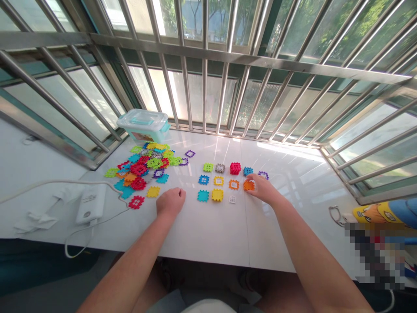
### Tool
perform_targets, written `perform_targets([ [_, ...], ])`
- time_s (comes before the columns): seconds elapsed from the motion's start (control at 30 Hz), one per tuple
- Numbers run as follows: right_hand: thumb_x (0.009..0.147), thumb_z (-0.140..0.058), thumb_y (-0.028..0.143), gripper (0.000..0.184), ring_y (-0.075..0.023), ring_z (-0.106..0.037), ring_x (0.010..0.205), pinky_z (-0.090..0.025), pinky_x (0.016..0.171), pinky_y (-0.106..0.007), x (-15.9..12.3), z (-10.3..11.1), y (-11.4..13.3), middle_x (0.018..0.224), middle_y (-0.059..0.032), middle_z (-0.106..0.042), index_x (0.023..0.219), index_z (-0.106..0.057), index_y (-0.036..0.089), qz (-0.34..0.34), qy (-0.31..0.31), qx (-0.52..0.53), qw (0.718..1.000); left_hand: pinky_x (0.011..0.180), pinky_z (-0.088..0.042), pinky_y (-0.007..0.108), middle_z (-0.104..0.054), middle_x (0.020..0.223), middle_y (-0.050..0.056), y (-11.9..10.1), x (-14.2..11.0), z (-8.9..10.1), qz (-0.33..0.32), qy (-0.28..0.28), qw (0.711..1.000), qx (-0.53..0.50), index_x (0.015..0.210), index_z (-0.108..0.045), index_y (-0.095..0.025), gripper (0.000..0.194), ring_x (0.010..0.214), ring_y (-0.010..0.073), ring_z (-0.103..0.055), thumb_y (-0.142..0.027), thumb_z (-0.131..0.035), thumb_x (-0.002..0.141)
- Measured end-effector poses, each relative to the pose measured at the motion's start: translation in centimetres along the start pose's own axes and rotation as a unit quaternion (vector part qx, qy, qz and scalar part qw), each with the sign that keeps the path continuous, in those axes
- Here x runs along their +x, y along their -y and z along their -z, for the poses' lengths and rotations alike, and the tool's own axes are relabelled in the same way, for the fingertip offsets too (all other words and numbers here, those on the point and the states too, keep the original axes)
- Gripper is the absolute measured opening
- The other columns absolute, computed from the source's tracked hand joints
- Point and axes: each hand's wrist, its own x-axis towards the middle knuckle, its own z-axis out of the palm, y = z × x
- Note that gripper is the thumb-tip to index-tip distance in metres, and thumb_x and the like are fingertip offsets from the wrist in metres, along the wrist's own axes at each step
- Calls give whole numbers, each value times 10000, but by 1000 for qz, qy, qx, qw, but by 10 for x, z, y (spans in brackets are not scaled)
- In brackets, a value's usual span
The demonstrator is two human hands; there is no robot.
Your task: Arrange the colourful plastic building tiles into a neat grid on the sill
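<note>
My right hand [263, 190] has its thumb and fingers closed around the edge of an orange notched building tile [249, 186] at the right end of the middle row. Just beyond its fingertips lie a blue tile [248, 171] and a purple one [263, 175], partly hidden. Loosely fisted, my left hand [170, 203] rests on the table with nothing visible in it. To the left of that row's end are an orange framed tile [233, 184], a yellow tile [217, 195], a red stack [235, 168] and a small white window piece [232, 199].
A heap of mixed colored tiles [138, 167] covers the left side, before a lidded teal box [143, 124]. A white power strip [91, 204] with cables lies further left. Metal bars [205, 95] line the table's back. A yellow and blue object [384, 213] stands at right.
</note>
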Motion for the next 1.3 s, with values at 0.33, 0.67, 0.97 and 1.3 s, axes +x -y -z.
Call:
perform_targets([
  [0.33,844,-761,370,563,-318,-642,1240,-506,1055,-484,0,1,0,1331,-100,-697,1369,-575,283,10,0,5,1000,694,-399,319,-778,999,133,0,0,0,0,-2,1000,0,978,-785,-217,460,899,276,-707,-384,-359,1026],
  [0.67,830,-764,342,594,-326,-635,1253,-503,1055,-490,3,-3,-1,1359,-102,-684,1383,-557,278,2,14,-7,1000,674,-398,317,-784,1001,127,0,0,-1,-2,-4,1000,6,979,-786,-222,465,893,270,-709,-396,-357,1029],
  [0.97,830,-761,342,596,-328,-651,1229,-516,1039,-481,7,-8,-4,1323,-103,-697,1388,-561,273,3,21,-6,1000,685,-411,319,-782,988,127,1,1,-3,-4,-7,1000,5,976,-794,-224,470,890,274,-710,-393,-359,1028],
  [1.3,876,-747,389,496,-351,-575,1314,-457,1113,-520,-23,8,23,1402,-96,-637,1335,-583,298,51,-81,-15,995,701,-419,316,-782,977,122,2,1,-3,-1,-3,1000,-6,961,-794,-229,465,900,268,-712,-394,-365,1032],
])
